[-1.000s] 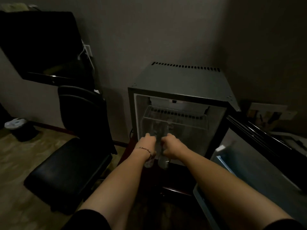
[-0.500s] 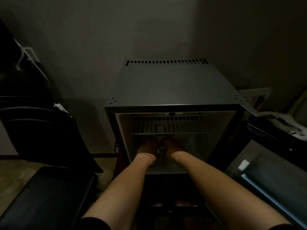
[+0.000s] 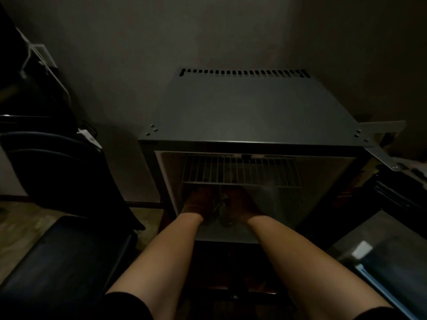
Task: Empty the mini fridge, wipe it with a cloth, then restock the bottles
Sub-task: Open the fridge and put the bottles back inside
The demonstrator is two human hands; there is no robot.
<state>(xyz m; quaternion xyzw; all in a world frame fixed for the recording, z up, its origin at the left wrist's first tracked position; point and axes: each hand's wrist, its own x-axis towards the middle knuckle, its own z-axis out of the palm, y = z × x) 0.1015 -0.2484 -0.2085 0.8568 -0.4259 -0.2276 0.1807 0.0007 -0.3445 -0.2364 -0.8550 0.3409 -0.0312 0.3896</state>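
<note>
Both hands, left hand [image 3: 200, 202] and right hand [image 3: 242, 203], each gripped a clear plastic bottle [image 3: 223, 211] beneath the white wire shelf [image 3: 240, 172] of the grey mini fridge [image 3: 249, 112]; light, probably slippery, best held around the body.

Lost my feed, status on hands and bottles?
Both hands, left and right, inside fridge, each gripping a bottle. Wire shelf just above.

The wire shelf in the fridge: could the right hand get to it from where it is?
Probably yes. The right hand is inside the open mini fridge, just below the wire shelf, with nothing visible between them. It seems to hold a bottle, though, which it would need to release first.
</note>
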